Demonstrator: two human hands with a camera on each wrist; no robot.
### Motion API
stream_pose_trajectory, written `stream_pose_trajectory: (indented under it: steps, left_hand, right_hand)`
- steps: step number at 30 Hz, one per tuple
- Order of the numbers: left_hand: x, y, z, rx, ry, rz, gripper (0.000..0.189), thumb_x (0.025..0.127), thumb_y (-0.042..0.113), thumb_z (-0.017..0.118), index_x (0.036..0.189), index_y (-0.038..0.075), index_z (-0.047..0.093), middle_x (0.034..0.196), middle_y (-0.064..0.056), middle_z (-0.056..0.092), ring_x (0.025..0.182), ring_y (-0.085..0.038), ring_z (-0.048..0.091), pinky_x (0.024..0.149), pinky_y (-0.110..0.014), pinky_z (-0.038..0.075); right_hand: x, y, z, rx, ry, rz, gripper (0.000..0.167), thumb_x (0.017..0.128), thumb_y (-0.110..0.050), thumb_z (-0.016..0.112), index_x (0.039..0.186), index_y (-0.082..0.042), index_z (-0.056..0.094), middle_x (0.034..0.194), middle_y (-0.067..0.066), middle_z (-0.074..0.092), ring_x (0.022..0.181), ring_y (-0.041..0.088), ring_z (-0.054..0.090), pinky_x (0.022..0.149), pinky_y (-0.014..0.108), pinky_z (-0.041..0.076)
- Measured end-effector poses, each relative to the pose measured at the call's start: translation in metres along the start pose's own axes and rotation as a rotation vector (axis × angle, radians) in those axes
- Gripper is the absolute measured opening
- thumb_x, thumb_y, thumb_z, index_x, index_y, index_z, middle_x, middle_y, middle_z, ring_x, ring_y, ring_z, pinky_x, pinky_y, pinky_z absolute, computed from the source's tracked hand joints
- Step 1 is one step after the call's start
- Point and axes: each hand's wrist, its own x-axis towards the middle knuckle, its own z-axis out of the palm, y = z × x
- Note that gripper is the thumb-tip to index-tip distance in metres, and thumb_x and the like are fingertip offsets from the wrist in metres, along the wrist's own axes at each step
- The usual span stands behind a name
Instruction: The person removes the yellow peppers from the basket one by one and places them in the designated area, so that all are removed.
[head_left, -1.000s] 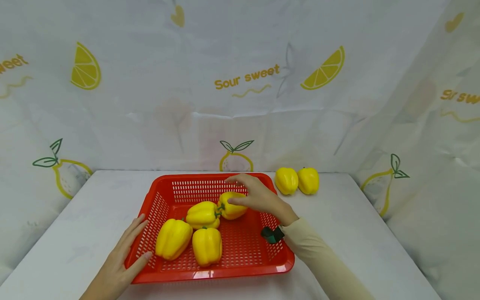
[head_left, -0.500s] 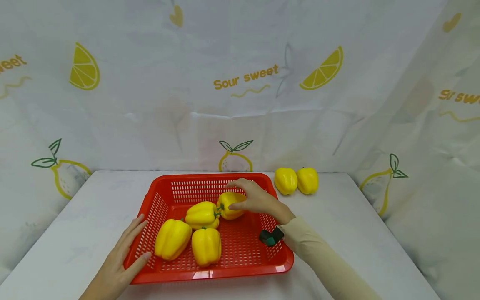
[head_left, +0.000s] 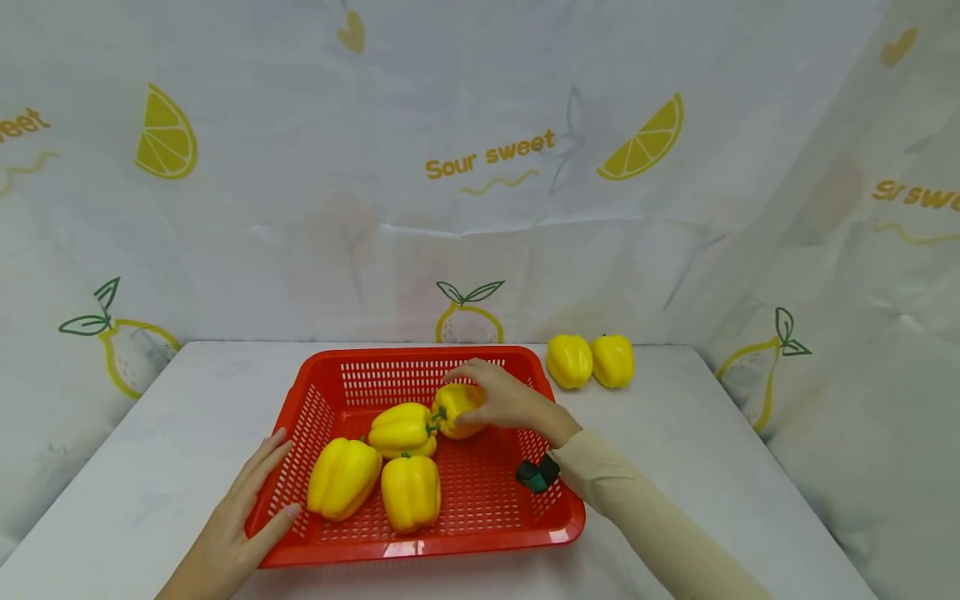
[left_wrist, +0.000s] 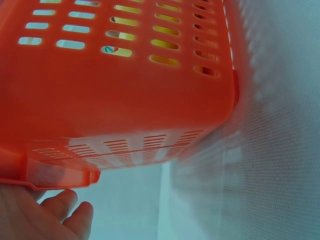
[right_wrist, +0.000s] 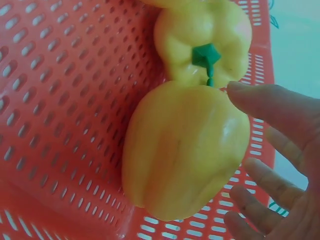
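Observation:
A red plastic basket [head_left: 420, 548] holds several yellow bell peppers. My right hand [head_left: 504, 400] is inside it, arched over the rear right bell pepper [head_left: 452, 410] with thumb and fingers spread. In the right wrist view that bell pepper [right_wrist: 185, 150] lies beside the hand, the thumb near its stem end and fingertips close to its side. My left hand [head_left: 236, 512] rests at the basket's left rim, fingers extended and thumb over the edge. The left wrist view shows these fingers [left_wrist: 80, 220] just under the rim, beside the slotted wall.
Three other bell peppers lie in the basket: one left [head_left: 345, 479], one front [head_left: 411, 493], one middle [head_left: 403, 430]. Outside, behind the right corner, two more bell peppers [head_left: 569, 362] stand on the white table [head_left: 675, 450]. A lemon-printed cloth [head_left: 300, 183] hangs behind.
My right hand has lowered slightly and drawn in closer around the rear right bell pepper. The left hand stays at the basket rim, and the peppers keep their places.

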Motion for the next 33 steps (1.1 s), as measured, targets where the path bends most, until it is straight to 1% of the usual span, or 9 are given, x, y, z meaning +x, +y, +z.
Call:
stream_pose_trajectory:
  steps: [2,5,9,16,21,28,33]
  left_hand:
    - [0.0001,-0.0001,0.0002,0.0,0.001,-0.002,0.069,0.095,0.021,0.066,0.154,0.027,0.032,0.164,0.003,0.023,0.136,0.024,0.01,0.093,0.006,0.015]
    - [0.0004,-0.0016,0.0004,-0.008,0.01,0.02,0.069,0.093,0.018,0.067,0.154,0.025,0.033,0.163,0.002,0.024,0.137,0.022,0.012,0.094,0.006,0.016]
    - [0.0008,-0.0051,0.0005,-0.015,0.016,0.041,0.071,0.092,0.015,0.068,0.153,0.023,0.034,0.163,0.003,0.024,0.138,0.021,0.013,0.095,0.006,0.016]
    - [0.0012,-0.0061,-0.0002,-0.007,0.01,0.029,0.07,0.092,0.016,0.068,0.153,0.022,0.035,0.163,0.0,0.026,0.137,0.022,0.013,0.094,0.006,0.017]
    - [0.0011,-0.005,-0.0006,-0.01,0.014,0.035,0.07,0.092,0.016,0.068,0.153,0.023,0.034,0.163,0.0,0.026,0.137,0.021,0.013,0.095,0.006,0.017]
    - [0.001,-0.0057,-0.0001,-0.013,0.02,0.048,0.07,0.092,0.013,0.068,0.153,0.021,0.035,0.163,0.0,0.026,0.138,0.021,0.014,0.095,0.006,0.016]
    - [0.0009,-0.006,0.0001,-0.009,0.015,0.033,0.07,0.092,0.015,0.068,0.153,0.022,0.035,0.162,0.0,0.026,0.136,0.022,0.013,0.094,0.006,0.017]
  right_hand:
    - [0.0007,0.0003,0.0003,-0.01,-0.009,0.013,0.054,0.083,-0.019,0.08,0.133,-0.014,0.059,0.143,0.009,0.051,0.133,0.029,0.044,0.113,0.05,0.037]
    - [0.0015,0.0014,0.0007,-0.021,-0.022,0.028,0.055,0.081,-0.02,0.082,0.131,-0.017,0.06,0.143,0.008,0.051,0.132,0.028,0.044,0.113,0.05,0.038]
    - [0.0029,0.0044,0.0018,-0.029,-0.04,0.02,0.055,0.08,-0.022,0.083,0.13,-0.017,0.059,0.14,0.007,0.053,0.128,0.027,0.046,0.11,0.048,0.041]
    - [0.0053,0.0073,0.0032,-0.057,-0.068,-0.02,0.057,0.081,-0.023,0.082,0.132,-0.016,0.058,0.137,0.006,0.054,0.121,0.024,0.05,0.107,0.045,0.044]
    - [0.0055,0.0058,0.0026,-0.066,-0.082,-0.011,0.059,0.08,-0.023,0.083,0.133,-0.017,0.057,0.136,0.009,0.05,0.118,0.025,0.05,0.106,0.045,0.045]
    - [0.005,0.0052,0.0028,-0.05,-0.098,0.02,0.059,0.08,-0.019,0.084,0.131,-0.018,0.055,0.133,0.01,0.046,0.115,0.025,0.05,0.102,0.045,0.048]
    - [0.0042,0.0057,0.0034,-0.001,-0.127,0.028,0.06,0.078,-0.016,0.084,0.129,-0.015,0.053,0.128,0.007,0.051,0.113,0.023,0.051,0.102,0.042,0.048]
